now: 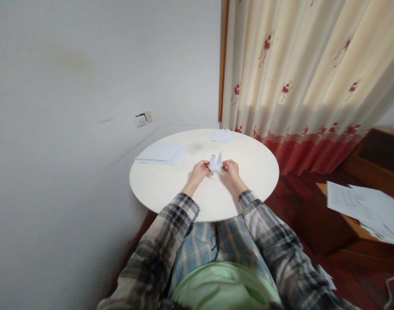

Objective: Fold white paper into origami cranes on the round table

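Observation:
A small folded white paper figure (216,163) with pointed tips is held over the round white table (171,189). My left hand (201,168) pinches its left side with closed fingers. My right hand (231,168) pinches its right side, fingers also closed. Both forearms wear plaid sleeves and reach forward from my lap.
A stack of white sheets (161,153) lies on the table's left part, and more folded white paper (222,135) sits at the far edge. A wall with a socket (143,118) is on the left, a flowered curtain (306,82) behind. Loose papers (364,209) cover a wooden surface at right.

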A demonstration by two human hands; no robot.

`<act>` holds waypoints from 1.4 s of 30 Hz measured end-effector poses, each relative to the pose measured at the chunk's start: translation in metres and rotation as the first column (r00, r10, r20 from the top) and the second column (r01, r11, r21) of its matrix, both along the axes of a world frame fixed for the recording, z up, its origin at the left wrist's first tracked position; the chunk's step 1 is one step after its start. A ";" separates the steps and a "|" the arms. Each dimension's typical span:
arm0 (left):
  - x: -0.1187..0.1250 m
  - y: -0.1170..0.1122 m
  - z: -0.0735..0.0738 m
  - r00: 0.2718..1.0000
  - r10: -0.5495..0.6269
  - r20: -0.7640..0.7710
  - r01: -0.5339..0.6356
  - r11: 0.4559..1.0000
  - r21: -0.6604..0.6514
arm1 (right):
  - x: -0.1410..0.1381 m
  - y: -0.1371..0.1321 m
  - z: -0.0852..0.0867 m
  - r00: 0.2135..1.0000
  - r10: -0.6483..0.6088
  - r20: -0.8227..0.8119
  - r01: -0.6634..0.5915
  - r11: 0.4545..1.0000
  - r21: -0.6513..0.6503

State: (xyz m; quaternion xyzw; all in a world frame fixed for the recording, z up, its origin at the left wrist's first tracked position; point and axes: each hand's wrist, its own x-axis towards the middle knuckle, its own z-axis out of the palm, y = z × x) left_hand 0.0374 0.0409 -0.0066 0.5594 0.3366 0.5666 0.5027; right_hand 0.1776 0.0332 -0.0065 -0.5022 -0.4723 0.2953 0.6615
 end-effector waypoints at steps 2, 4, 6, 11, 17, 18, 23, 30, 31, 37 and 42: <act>0.000 -0.002 0.001 1.000 -0.006 0.005 0.006 1.000 -0.004 | 0.000 -0.001 0.001 0.997 0.015 -0.081 -0.019 0.998 -0.053; -0.001 -0.004 0.002 1.000 -0.004 -0.001 0.004 1.000 -0.005 | 0.000 -0.003 0.004 0.981 0.021 -0.191 -0.040 0.995 -0.097; -0.002 -0.006 0.003 1.000 0.001 -0.010 -0.001 1.000 -0.009 | 0.001 -0.004 0.007 0.959 0.015 -0.283 -0.048 0.993 -0.110; -0.004 -0.007 0.005 0.999 0.046 0.001 -0.046 0.999 -0.023 | 0.004 -0.007 0.010 0.936 -0.020 -0.352 -0.018 0.995 -0.102; -0.006 -0.002 0.003 0.994 0.098 0.039 -0.098 0.995 -0.005 | 0.000 -0.009 0.012 0.960 0.134 -0.246 -0.157 0.984 -0.079; -0.006 -0.002 0.003 0.994 0.100 0.038 -0.101 0.995 0.003 | -0.001 -0.009 0.013 0.961 0.179 -0.209 -0.195 0.979 -0.060; -0.007 0.000 0.000 0.992 0.125 -0.024 -0.125 0.992 -0.015 | -0.007 -0.009 0.012 0.937 0.345 -0.062 -0.343 0.938 0.045; -0.006 -0.003 0.000 0.998 0.012 -0.070 -0.017 0.997 -0.072 | -0.006 -0.003 0.003 0.968 0.251 -0.024 -0.252 0.968 -0.014; -0.005 -0.004 0.002 0.998 0.014 -0.068 -0.019 0.997 -0.075 | -0.005 -0.003 0.002 0.970 0.244 -0.016 -0.244 0.970 -0.019; -0.004 -0.009 0.009 0.999 -0.035 -0.002 0.034 0.991 -0.131 | -0.006 -0.002 -0.002 0.972 0.233 -0.003 -0.233 0.972 -0.007; -0.005 -0.007 0.006 0.997 0.072 -0.020 -0.073 0.994 -0.079 | -0.004 0.001 0.001 0.976 0.211 -0.055 -0.208 0.977 0.048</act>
